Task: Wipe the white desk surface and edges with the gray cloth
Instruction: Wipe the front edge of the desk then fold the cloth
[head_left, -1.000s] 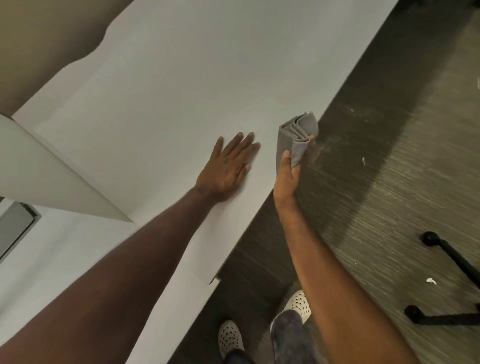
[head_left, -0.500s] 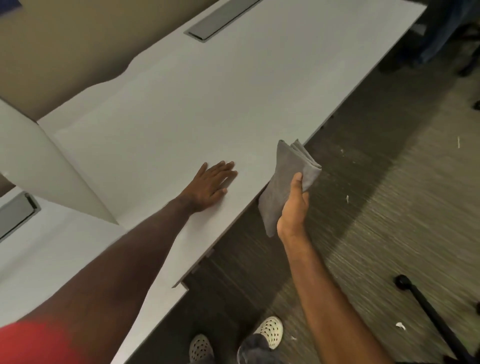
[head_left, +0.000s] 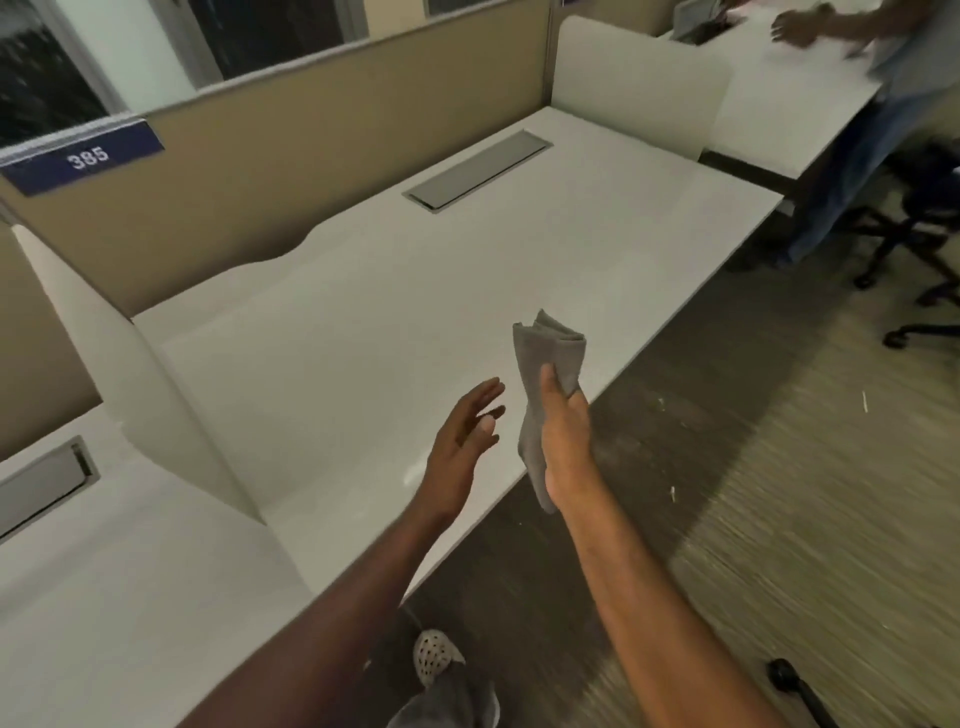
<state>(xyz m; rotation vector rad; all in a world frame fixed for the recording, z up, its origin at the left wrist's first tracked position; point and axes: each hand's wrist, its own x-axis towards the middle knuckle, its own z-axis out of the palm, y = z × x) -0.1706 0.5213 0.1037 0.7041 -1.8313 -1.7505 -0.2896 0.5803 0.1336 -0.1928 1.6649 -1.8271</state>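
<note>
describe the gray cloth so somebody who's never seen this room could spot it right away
Start at the long white desk below the tan partition with the 385 sign. At its near front edge, the right hand grips a folded gray cloth upright above the surface. It is the only soft, rumpled gray thing; the flat gray cable hatch is set into the desktop.

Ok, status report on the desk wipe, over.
Left hand open, off the desk. Right hand gripping gray cloth, raised. Nothing in the way.

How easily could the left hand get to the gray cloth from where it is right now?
Probably easily. The left hand is open just beside the gray cloth, which the right hand holds up at the white desk edge, with nothing between them.
</note>
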